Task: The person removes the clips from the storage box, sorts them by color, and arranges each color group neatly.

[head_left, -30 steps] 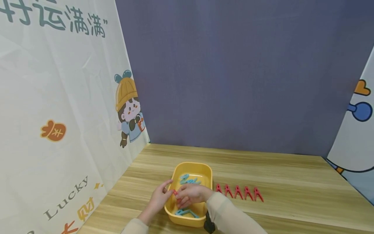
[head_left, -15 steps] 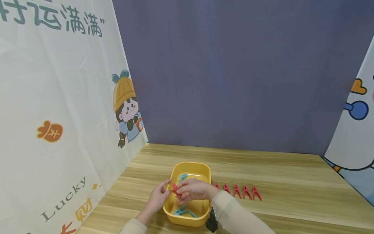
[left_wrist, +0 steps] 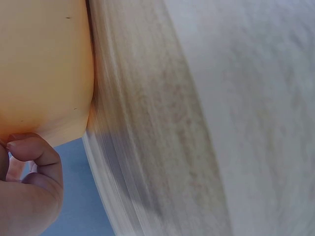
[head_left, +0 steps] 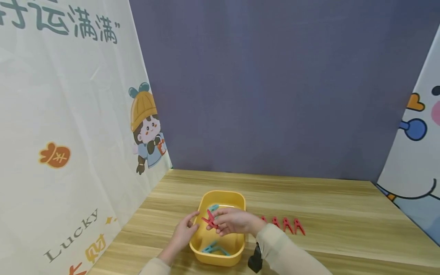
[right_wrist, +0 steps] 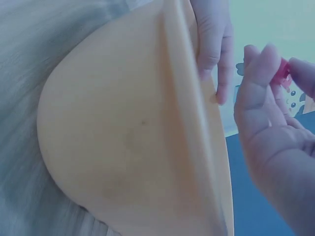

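Over the yellow plastic basin (head_left: 192, 244), my right hand (head_left: 233, 221) pinches a red clothespin (head_left: 210, 219) between thumb and fingers. In the right wrist view the red clothespin (right_wrist: 281, 73) shows partly, at the fingertips of the right hand (right_wrist: 275, 123). My left hand (head_left: 182, 233) grips the basin's left rim, and its curled finger (left_wrist: 37, 150) lies against the outer wall in the left wrist view. Inside the basin lie blue clothespins, one toward the far end (head_left: 214, 208) and others at the near end (head_left: 208, 249). My right hand covers part of the interior.
Right of the basin, several red clothespins (head_left: 298, 227) stand in a row on the wooden table (head_left: 326, 206); my right forearm hides part of the row. A black object (head_left: 255, 259) shows beside the right sleeve. A printed white sheet (head_left: 86, 114) borders the left side.
The right hand has lifted the red clothespin up from within the basin, and it shows more fully now. The left hand stays at the rim. The whole view has shifted slightly.
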`<state>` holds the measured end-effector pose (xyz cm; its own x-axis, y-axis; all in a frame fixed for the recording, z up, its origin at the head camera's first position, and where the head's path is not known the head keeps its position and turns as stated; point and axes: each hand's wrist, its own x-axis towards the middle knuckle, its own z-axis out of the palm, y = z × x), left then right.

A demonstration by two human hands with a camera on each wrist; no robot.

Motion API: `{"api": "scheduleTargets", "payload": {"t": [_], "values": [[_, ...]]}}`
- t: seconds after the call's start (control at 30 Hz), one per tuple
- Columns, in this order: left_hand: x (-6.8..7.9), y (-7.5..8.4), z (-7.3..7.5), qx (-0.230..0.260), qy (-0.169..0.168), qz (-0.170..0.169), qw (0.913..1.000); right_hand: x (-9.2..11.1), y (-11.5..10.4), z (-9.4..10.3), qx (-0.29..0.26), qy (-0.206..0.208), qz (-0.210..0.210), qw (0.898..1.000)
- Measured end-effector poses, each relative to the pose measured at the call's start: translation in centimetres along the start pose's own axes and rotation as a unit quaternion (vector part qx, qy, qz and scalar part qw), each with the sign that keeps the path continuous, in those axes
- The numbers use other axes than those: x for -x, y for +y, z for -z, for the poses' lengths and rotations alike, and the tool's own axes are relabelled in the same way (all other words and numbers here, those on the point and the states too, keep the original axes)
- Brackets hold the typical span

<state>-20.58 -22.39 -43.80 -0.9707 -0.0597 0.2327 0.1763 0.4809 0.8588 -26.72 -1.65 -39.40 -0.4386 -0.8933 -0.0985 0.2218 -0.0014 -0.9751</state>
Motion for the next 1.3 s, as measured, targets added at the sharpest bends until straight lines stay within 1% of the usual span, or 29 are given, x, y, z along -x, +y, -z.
{"api": "scheduleTargets", "payload": {"t": [0.17,0.33,0.43,0.6,0.63,0.93,1.3], "values": [[0.0,-0.1,0.1,0.001,0.002,0.001,1.0,0.6,-0.2,0.2,-0.001,0.008,0.013,1.0],[-0.1,-0.2,0.0,0.001,0.001,0.01,1.0,1.1,-0.3,0.6,-0.006,0.025,0.025,0.999],[-0.1,-0.2,0.0,0.002,0.0,0.008,1.0,1.5,-0.4,0.8,-0.008,0.035,0.032,0.999],[-0.1,-0.3,0.1,0.005,-0.002,0.005,1.0,1.9,-0.8,0.9,-0.021,0.048,0.04,0.998],[-0.1,-0.3,0.1,0.006,-0.002,0.009,0.9999,2.0,-0.8,0.9,-0.026,0.051,0.04,0.998],[0.1,-0.2,0.1,0.004,-0.003,0.009,1.0,2.9,-1.3,1.2,-0.036,0.099,0.054,0.993],[-0.2,-0.5,-0.2,-0.007,0.004,0.011,0.9999,4.7,-1.6,2.5,-0.044,0.108,0.075,0.99]]}}
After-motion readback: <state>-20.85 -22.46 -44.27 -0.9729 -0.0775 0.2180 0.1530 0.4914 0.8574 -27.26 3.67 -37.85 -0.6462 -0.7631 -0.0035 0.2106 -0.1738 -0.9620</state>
